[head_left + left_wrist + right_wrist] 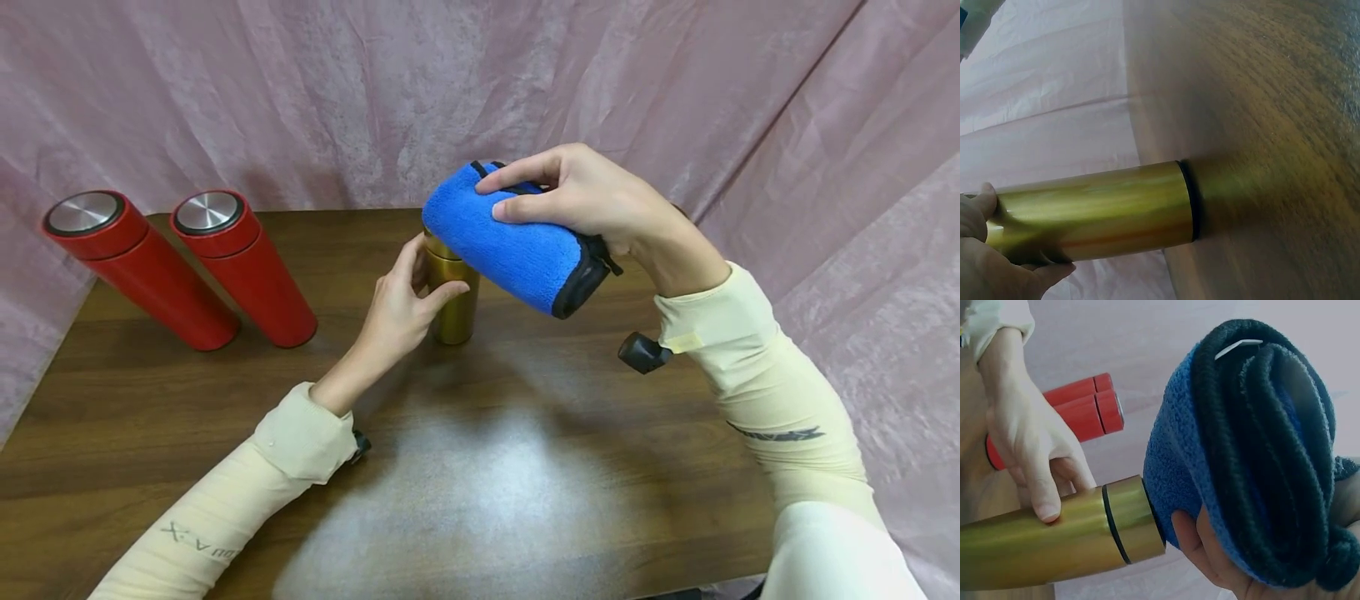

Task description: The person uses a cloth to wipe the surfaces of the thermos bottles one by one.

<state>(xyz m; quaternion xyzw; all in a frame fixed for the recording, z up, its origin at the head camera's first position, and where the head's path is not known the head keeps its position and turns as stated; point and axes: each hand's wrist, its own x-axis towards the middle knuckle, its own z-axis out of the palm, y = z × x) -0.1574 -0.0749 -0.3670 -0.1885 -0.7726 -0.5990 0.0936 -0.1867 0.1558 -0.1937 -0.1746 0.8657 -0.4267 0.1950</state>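
Observation:
A gold thermos flask (456, 312) stands upright on the wooden table, and its upper end is partly hidden by cloth in the head view. Near its top my left hand (405, 304) grips it, thumb on one side and fingers round the other. In my right hand (592, 196) is a folded blue towel (502, 237) with black edging, pinched between thumb and fingers. The right wrist view shows the towel (1175, 444) right at the end of the flask's lid (1138, 519), and its rolled layers face that camera.
Two red thermos flasks (165, 287) (258, 283) with silver-topped lids stand on the table (450, 500) to the left. Behind the table's far edge hangs a pink curtain (375, 100), which also runs along the right side.

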